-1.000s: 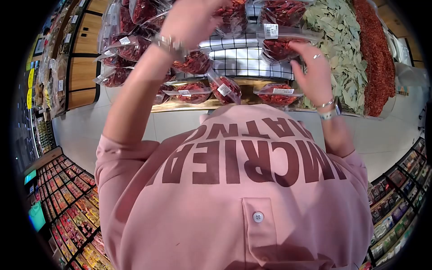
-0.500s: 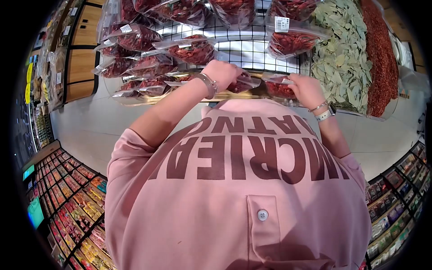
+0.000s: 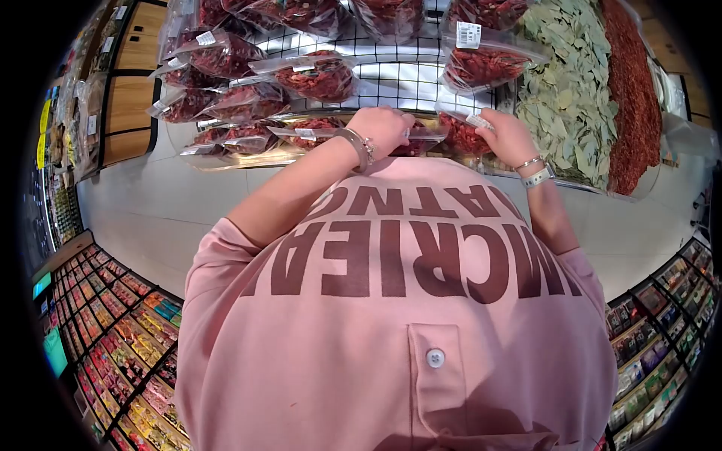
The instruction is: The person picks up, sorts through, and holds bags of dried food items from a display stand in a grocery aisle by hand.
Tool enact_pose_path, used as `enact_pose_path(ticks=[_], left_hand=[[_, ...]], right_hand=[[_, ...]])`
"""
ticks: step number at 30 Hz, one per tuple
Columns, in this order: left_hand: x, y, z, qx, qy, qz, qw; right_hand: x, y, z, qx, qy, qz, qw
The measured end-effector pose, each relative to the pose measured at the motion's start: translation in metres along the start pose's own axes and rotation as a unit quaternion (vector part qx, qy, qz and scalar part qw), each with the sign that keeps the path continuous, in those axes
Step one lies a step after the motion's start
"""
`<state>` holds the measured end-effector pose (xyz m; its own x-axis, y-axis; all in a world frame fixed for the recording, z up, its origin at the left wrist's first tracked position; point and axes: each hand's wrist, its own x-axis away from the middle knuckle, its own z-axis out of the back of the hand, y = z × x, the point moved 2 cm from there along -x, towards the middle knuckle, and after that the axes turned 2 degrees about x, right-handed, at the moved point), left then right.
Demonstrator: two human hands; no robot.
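My right hand (image 3: 508, 137) pinches the top corner of a clear plastic bag of dried red chilies (image 3: 460, 135) at the front edge of the display. A white label shows at that bag's upper edge. My left hand (image 3: 382, 134) is closed, with its fingers curled over the top of another bag of dried chilies (image 3: 418, 138) just to the left. Most of this second bag is hidden behind the hand and the shirt. Left of my left hand lies one more labelled chili bag (image 3: 307, 134) in the front row.
Several chili bags (image 3: 320, 77) lie in rows on a black wire grid (image 3: 402, 84). To the right are loose dried leaves (image 3: 565, 98) and a heap of red spice (image 3: 633, 98). Packed shelves (image 3: 124, 331) stand behind on both sides, across a pale floor (image 3: 143, 214).
My left hand has shifted slightly down and right, closer to the front edge. The bag in my right hand has risen and turned a little, so its white label now shows.
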<state>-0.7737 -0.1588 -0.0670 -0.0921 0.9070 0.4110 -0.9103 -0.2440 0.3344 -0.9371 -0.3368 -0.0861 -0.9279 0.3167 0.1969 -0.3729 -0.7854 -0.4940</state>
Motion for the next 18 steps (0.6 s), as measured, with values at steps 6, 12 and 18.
enact_pose_path(ticks=[6,12,18], left_hand=[[0.002,-0.004,-0.002,0.019,0.004,-0.002,1.0],[-0.003,-0.018,0.005,0.023,-0.047,0.024,0.998],[-0.015,-0.049,0.015,0.07,-0.057,-0.006,0.996]], right_hand=[[-0.014,0.013,0.003,-0.038,-0.018,0.023,0.999],[-0.017,0.002,0.01,0.004,-0.014,0.053,0.998],[-0.019,-0.003,0.014,0.032,-0.043,0.019,0.998]])
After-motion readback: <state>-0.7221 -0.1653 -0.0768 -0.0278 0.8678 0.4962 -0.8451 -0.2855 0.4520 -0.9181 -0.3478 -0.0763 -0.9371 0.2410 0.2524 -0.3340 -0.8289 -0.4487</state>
